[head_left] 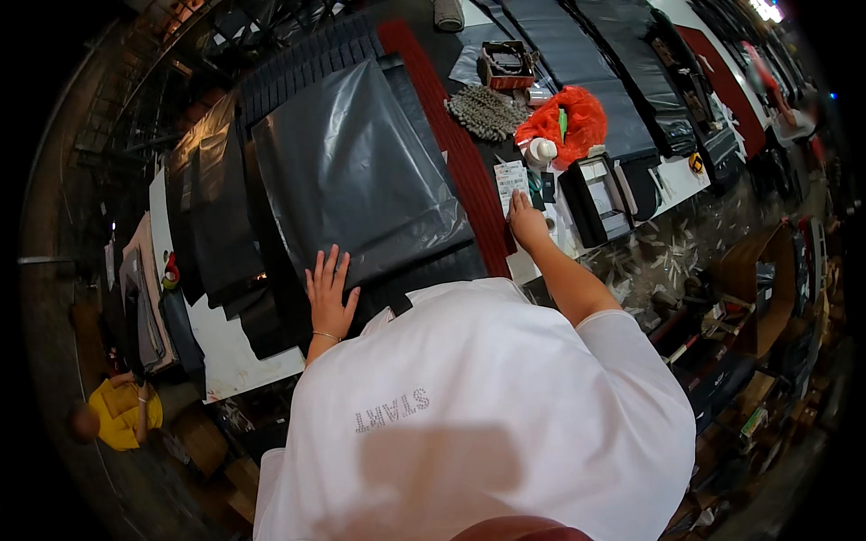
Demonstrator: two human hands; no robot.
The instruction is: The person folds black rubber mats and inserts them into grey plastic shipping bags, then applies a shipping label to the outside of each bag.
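1. Fingers of the left hand are spread apart, with the thumb out to the side. They lie on the near corner of a big, shiny, dark plastic sheet and grip nothing.
2. The right hand has its fingers close together. Their tips touch the near end of a white paper label. I cannot tell if they pinch it or just rest on it.
3. The plastic sheet lies on the bench, in front of the person and a bit to the left. A long red strip runs along its right side.
4. The label is just right of the red strip. A white bottle and a bright orange bag are past it, and a black box is near it on the right.
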